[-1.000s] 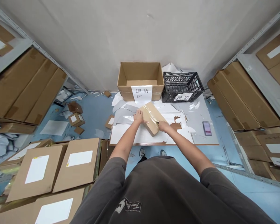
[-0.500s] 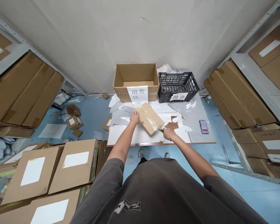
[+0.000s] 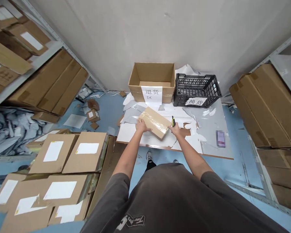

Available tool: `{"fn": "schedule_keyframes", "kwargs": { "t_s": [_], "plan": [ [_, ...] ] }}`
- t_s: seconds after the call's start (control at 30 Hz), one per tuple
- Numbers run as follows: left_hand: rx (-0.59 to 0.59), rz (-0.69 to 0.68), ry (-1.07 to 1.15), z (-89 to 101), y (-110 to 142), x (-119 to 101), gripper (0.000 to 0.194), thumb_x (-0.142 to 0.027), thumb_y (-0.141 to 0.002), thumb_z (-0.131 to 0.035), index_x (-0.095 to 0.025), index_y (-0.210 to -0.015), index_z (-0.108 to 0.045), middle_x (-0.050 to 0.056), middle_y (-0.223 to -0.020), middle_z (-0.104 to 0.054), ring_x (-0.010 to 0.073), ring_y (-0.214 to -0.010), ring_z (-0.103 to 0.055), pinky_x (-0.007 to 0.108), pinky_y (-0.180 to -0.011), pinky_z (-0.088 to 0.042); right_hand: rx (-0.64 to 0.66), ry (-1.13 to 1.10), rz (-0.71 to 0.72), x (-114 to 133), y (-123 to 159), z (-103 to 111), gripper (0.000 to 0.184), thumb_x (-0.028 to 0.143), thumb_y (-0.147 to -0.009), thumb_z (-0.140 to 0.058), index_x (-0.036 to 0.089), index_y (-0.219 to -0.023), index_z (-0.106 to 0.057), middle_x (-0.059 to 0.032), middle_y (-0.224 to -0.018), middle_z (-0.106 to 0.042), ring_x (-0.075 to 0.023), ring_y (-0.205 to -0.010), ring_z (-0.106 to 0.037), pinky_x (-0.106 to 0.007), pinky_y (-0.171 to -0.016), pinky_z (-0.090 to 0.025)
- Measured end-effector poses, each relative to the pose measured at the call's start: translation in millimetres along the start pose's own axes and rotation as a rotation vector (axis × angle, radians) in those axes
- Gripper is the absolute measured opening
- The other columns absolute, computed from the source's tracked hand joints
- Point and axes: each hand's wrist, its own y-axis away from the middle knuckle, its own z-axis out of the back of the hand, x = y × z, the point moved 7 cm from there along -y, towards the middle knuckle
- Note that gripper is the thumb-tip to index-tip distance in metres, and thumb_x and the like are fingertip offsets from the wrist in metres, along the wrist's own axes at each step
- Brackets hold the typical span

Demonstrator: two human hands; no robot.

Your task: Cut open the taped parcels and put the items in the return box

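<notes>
A small cardboard box (image 3: 155, 121) with shiny clear tape along its top lies slantwise on the paper-covered table. My left hand (image 3: 142, 125) grips its left end, thumb along the near side. My right hand (image 3: 175, 128) is closed round a yellow-and-black utility knife (image 3: 173, 121), which points up and away from the box. The fingers of that hand are at the box's right end; whether they press on it I cannot tell. Torn white paper and brown cardboard scraps (image 3: 185, 131) lie just right of my right hand.
Behind the box stand a large open carton (image 3: 135, 94) with a paper sign and a black plastic crate (image 3: 178, 101). A blurred purple object (image 3: 220, 138) lies on the table's right. Stacked cartons (image 3: 84, 155) crowd the left; shelves with boxes (image 3: 264, 103) flank both sides.
The knife has come away from the box's near right corner and now points upward in my right hand. My left hand still holds the box. The view has turned leftward.
</notes>
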Motion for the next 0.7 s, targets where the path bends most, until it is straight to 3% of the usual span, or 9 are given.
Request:
{"fn": "schedule_keyframes", "kwargs": {
  "t_s": [0.13, 0.2, 0.3, 0.37, 0.47, 0.7],
  "plan": [
    [-0.020, 0.075, -0.027, -1.3, 12.1, 6.4, 0.129, -0.081, -0.076, -0.073, -0.012, -0.173, -0.023, 0.027, -0.180, -0.015, 0.0512, -0.166, -0.010, 0.060, -0.127, -0.033, 0.052, -0.049, 0.044, 17.1, -13.9, -12.4, 0.049, 0.051, -0.084, -0.077, 0.027, -0.116, -0.048, 0.0047, -0.083, -0.064, -0.0186, -0.071, -0.062, -0.026, -0.063, -0.046],
    [-0.072, -0.137, -0.075, 0.2, 17.4, -19.4, 0.111, -0.067, -0.080, -0.078, -0.018, -0.169, -0.033, 0.025, -0.176, -0.029, 0.0498, -0.164, -0.020, 0.060, -0.125, -0.034, 0.052, -0.021, 0.046, 23.1, -18.2, -11.0, 0.049, 0.048, -0.082, -0.081, 0.027, -0.112, -0.048, 0.0046, -0.083, -0.063, -0.0185, -0.070, -0.061, -0.026, -0.061, -0.044],
    [-0.094, -0.594, -0.156, -3.7, 32.7, -73.5, 0.097, -0.047, -0.074, -0.087, -0.025, -0.160, -0.047, 0.019, -0.163, -0.046, 0.0420, -0.152, -0.041, 0.051, -0.121, -0.041, 0.030, 0.048, 0.035, 27.5, -21.1, -5.0, 0.049, 0.043, -0.080, -0.085, 0.027, -0.110, -0.050, 0.0044, -0.081, -0.063, -0.0182, -0.068, -0.059, -0.026, -0.059, -0.041],
    [-0.108, -0.719, -0.209, -4.3, 38.0, -95.1, 0.089, -0.039, -0.072, -0.089, -0.025, -0.152, -0.053, 0.019, -0.153, -0.053, 0.0394, -0.142, -0.050, 0.049, -0.116, -0.045, 0.025, 0.072, -0.001, 27.0, -21.1, -3.1, 0.050, 0.042, -0.080, -0.087, 0.027, -0.111, -0.051, 0.0046, -0.080, -0.063, -0.0177, -0.067, -0.057, -0.026, -0.059, -0.040],
    [-0.123, -0.781, -0.289, -1.6, 37.6, -110.8, 0.077, -0.034, -0.075, -0.087, -0.021, -0.145, -0.058, 0.019, -0.143, -0.058, 0.0377, -0.134, -0.054, 0.048, -0.113, -0.046, 0.035, 0.059, -0.105, 21.5, -18.3, -6.0, 0.052, 0.043, -0.083, -0.087, 0.024, -0.117, -0.052, 0.0039, -0.078, -0.063, -0.0174, -0.068, -0.057, -0.026, -0.059, -0.041],
    [-0.087, -0.841, -0.354, -1.8, 32.3, -121.8, 0.088, -0.028, -0.074, -0.089, -0.026, -0.154, -0.051, 0.017, -0.148, -0.055, 0.0359, -0.138, -0.050, 0.047, -0.111, -0.046, 0.023, 0.062, -0.268, 16.3, -11.3, -13.7, 0.066, 0.054, -0.080, -0.089, 0.022, -0.127, -0.054, -0.0004, -0.080, -0.067, -0.0232, -0.070, -0.066, -0.031, -0.060, -0.048]
  ]
}}
